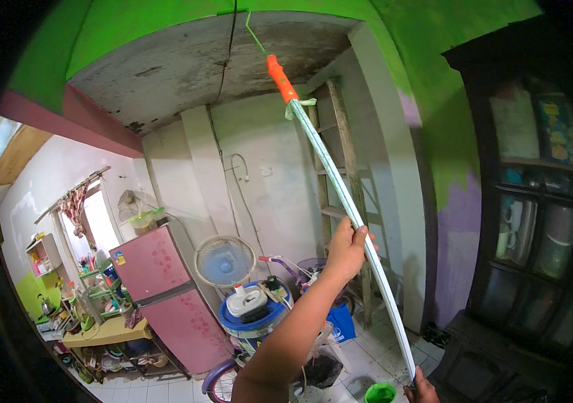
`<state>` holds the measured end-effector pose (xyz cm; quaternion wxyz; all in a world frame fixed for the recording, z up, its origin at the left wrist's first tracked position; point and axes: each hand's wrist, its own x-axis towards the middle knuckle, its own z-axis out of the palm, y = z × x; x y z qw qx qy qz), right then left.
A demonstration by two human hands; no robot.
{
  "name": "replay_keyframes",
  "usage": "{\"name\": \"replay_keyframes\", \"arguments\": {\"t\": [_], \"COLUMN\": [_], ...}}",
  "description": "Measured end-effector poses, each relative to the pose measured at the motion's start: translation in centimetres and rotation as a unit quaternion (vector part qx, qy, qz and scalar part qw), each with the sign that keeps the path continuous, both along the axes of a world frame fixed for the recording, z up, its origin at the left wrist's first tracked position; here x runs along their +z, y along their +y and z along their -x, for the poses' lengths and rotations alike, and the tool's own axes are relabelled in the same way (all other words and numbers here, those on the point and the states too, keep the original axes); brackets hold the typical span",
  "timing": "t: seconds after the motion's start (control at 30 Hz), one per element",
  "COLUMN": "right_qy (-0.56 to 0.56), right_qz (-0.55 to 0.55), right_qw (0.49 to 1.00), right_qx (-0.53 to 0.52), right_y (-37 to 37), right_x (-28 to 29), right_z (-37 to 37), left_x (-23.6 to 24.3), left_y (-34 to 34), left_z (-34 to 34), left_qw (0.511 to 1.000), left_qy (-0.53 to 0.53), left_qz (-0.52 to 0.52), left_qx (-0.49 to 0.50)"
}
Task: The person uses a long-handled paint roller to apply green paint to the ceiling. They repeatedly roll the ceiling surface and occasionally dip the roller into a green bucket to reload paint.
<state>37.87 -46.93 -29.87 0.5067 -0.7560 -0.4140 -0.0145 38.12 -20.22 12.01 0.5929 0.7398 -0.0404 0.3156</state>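
The long pale pole point(330, 163) is slanting up through the middle of the room, and two hands are holding it: the left grip point(351, 250) is wrapping the shaft partway along, well above the right grip point(423, 389), which is clasping the low end and is being partly cut off by the lower edge of my view. Up top, a pale green strip point(309, 103) is binding the joint where an orange handle point(282, 79) is carrying on from the pole. A thin green rod point(255, 38) is rising out of that handle toward the lower edge of the green wall point(165, 27); whether its tip is touching there, I cannot tell. A dark cable point(232, 37) is hanging just left of the rod, narrowing that side.

Behind the shaft, a wooden ladder point(345, 131) is standing near the pale wall. Over on the right, the dark cabinet point(535, 190) is crowding the margin, a gap showing between its front edge and the pole. Lower left, a fan point(226, 262), a blue drum point(236, 324) and a pink fridge point(188, 322) are filling the space past the left forearm. A green bucket point(381, 386) is sitting beside the right grip, white floor tiles point(370, 359) showing behind it. The roomiest opening is lying high up, left of the ladder.
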Motion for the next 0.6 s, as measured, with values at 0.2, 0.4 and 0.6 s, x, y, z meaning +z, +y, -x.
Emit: {"name": "replay_keyframes", "arguments": {"t": [0.2, 0.4, 0.6], "right_qy": [0.114, -0.033, -0.164], "right_qz": [0.077, 0.028, -0.156], "right_qw": [0.99, 0.999, 0.974], "right_qx": [0.037, 0.009, 0.011], "right_y": [0.5, 6.0, 14.3], "right_x": [1.7, 11.0, 22.5], "right_z": [-0.5, 3.0, -0.2], "left_x": [1.1, 6.5, 8.7], "left_y": [0.7, 3.1, 3.4], "left_z": [-0.2, 0.4, 2.2], "left_qw": [0.999, 0.994, 0.943], "left_qy": [-0.032, -0.063, -0.149], "left_qz": [0.015, 0.021, -0.147], "left_qx": [0.005, 0.086, 0.259]}}
